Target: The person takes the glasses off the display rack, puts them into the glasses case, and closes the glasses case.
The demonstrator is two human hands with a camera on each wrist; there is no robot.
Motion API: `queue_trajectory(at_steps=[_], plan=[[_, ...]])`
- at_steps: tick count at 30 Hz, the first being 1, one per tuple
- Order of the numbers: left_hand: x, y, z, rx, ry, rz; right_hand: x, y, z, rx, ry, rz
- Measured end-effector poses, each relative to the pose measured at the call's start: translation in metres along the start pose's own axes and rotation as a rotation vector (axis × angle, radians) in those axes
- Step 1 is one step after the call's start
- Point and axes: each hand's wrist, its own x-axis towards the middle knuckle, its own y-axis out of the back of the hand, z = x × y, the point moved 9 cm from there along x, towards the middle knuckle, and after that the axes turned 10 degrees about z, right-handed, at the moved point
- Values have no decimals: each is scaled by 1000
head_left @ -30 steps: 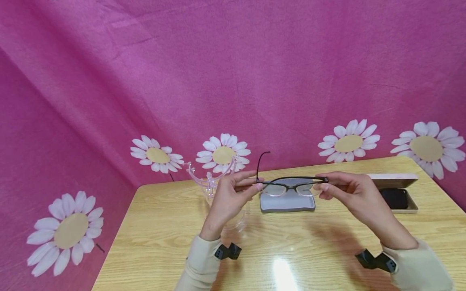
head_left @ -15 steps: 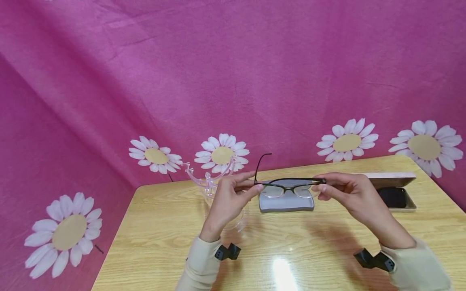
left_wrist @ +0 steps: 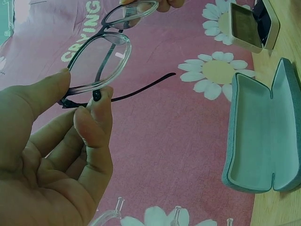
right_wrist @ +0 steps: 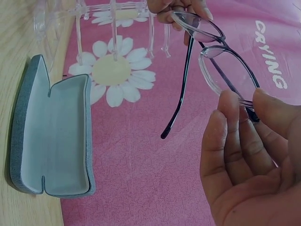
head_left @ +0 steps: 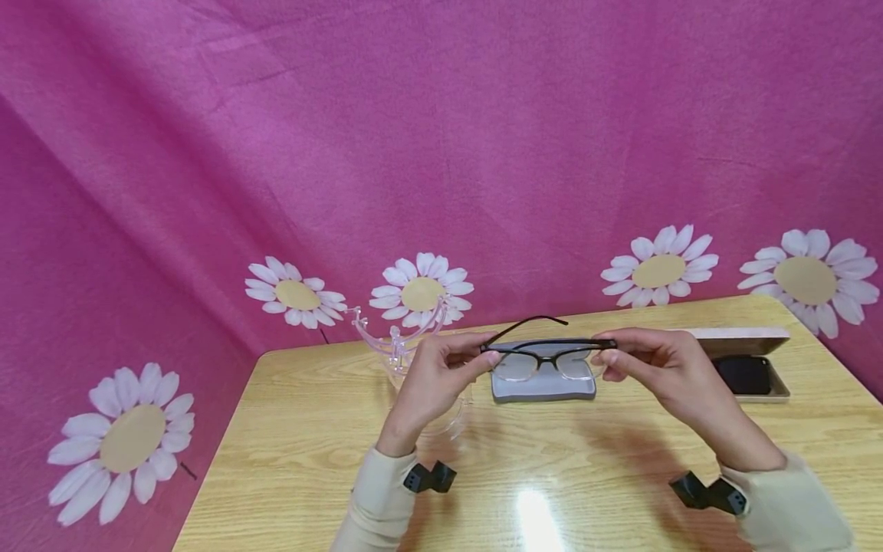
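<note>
A pair of eyeglasses [head_left: 545, 360], black along the top and clear along the lower rims, is held level above the table. My left hand [head_left: 441, 376] pinches its left end by the hinge between thumb and fingers. At the opposite end, my right hand [head_left: 679, 376] pinches the frame the same way. The left temple arm [left_wrist: 143, 88] slants partly inward, while the right one lies folded across behind the lenses. Behind and below the glasses lies an open grey glasses case [head_left: 543, 389], its pale lining [right_wrist: 66, 136] bare in the right wrist view.
A clear plastic stand [head_left: 398, 349] with curved arms is at the left, partly behind my left hand. On the right, another open case [head_left: 748, 336] contains a black item [head_left: 745, 376]. The wooden table [head_left: 290, 460] meets a pink flowered cloth [head_left: 483, 153] at the back.
The left temple arm of the glasses has swung from pointing up to slanting inward toward the right. Both hands keep nearly the same place and grip.
</note>
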Motion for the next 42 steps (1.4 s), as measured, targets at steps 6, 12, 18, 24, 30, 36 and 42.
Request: queue_trajectory(at_steps=[6,12,18,24,30,36,42], plan=[[1,1,-2,-22,2,6,0,0,1,2,-5,0],[1,-1,-3,-27,8,1,0,2,4,-44,-53,21],[2,-1,-4,-18,8,-7,0,5,7,-100,-115,45],[2,-2,-2,-20,5,-14,1,4,7,-92,-116,47],[2,-2,-5,-20,17,-15,2,4,10,-50,-93,45],[3,-3,-9,1,24,-12,2,3,14,-29,-85,36],[5,-3,-11,18,8,10,3,1,18,-21,-112,26]])
